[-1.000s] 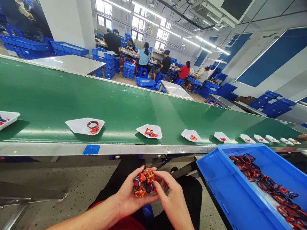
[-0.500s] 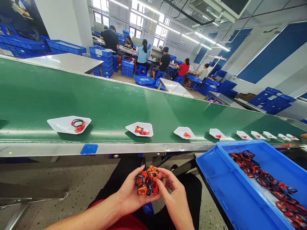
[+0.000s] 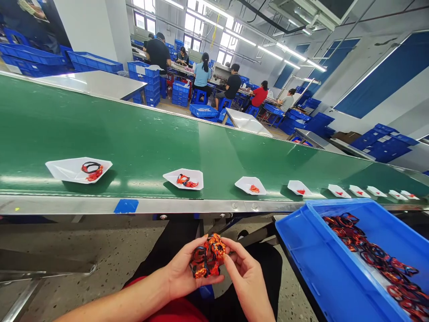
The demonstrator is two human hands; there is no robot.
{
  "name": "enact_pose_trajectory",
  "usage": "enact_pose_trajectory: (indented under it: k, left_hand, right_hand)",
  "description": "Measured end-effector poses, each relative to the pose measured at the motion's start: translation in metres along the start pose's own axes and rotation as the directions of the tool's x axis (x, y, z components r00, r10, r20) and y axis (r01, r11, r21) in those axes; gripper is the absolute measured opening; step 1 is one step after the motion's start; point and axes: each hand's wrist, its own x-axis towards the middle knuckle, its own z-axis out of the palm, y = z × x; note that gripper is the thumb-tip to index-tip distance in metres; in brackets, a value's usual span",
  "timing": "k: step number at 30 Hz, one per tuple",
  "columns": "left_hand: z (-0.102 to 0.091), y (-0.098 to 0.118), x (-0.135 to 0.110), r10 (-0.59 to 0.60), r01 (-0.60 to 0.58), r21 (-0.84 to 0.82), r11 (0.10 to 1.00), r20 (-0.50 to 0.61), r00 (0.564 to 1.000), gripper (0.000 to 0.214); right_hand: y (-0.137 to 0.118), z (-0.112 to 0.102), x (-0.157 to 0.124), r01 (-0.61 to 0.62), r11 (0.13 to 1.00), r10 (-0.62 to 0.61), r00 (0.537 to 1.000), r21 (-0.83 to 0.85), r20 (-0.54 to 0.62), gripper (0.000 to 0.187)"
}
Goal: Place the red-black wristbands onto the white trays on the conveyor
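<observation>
My left hand (image 3: 181,273) cups a bunch of orange, red and blue elastic bands (image 3: 207,260) low in the middle of the view, fingers curled round it. My right hand (image 3: 246,279) pinches at the right side of the same bunch with thumb and fingertips. In front of me runs a green conveyor belt (image 3: 140,138) carrying a row of white trays (image 3: 69,169) that each hold a few bands; the nearest one to my hands is a white tray (image 3: 186,178). A blue bin (image 3: 308,259) at my right holds several more bands (image 3: 375,255).
The belt has a metal front edge (image 3: 167,205) with a blue tape mark (image 3: 126,206). Speckled floor lies below left. Behind the belt are steel tables, stacked blue crates (image 3: 149,87) and several seated people (image 3: 231,87) at work.
The trays on the belt have drifted to the left. My fingers have kept working the bunch of bands, which stays in both hands at about the same place.
</observation>
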Motion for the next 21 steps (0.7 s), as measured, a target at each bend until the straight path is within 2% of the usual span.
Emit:
enact_pose_trajectory:
  k: [3, 6, 8, 11, 14, 17, 21]
  left_hand:
    - [0.0008, 0.0006, -0.0004, -0.002, 0.002, -0.004, 1.000, 0.003, 1.000, 0.036]
    - [-0.0003, 0.0011, 0.0007, 0.011, -0.011, -0.013, 1.000, -0.007, 1.000, 0.034]
    - [-0.0021, 0.0008, 0.0021, 0.002, -0.002, -0.019, 1.000, -0.005, 1.000, 0.035]
    - [-0.0052, 0.0005, 0.0037, -0.008, 0.008, -0.021, 1.000, -0.002, 1.000, 0.039]
    - [-0.0065, 0.0014, 0.0035, 0.005, -0.006, -0.029, 1.000, -0.026, 1.000, 0.038]
    - [-0.0058, 0.0032, 0.0019, 0.023, -0.025, -0.036, 0.999, -0.066, 0.998, 0.035]
    - [-0.0042, 0.0048, 0.0004, 0.033, -0.036, -0.028, 0.999, -0.104, 0.994, 0.034]
  right_hand:
    - [0.0002, 0.0007, -0.0026, -0.001, 0.998, 0.003, 1.000, 0.066, -0.025, 0.035]
    - [0.0032, 0.0024, -0.0056, -0.045, 0.970, 0.066, 0.995, 0.238, -0.080, 0.037]
    - [0.0048, 0.0044, -0.0075, -0.098, 0.899, 0.150, 0.985, 0.427, -0.089, 0.039]
    - [0.0049, 0.0077, -0.0089, -0.164, 0.697, 0.273, 0.961, 0.698, -0.046, 0.041]
    - [0.0041, 0.0092, -0.0080, -0.202, 0.523, 0.391, 0.920, 0.828, -0.022, 0.043]
    - [0.0051, 0.0092, -0.0061, -0.200, 0.443, 0.476, 0.879, 0.874, -0.040, 0.044]
    - [0.0078, 0.0096, -0.0050, -0.165, 0.420, 0.519, 0.850, 0.892, -0.087, 0.047]
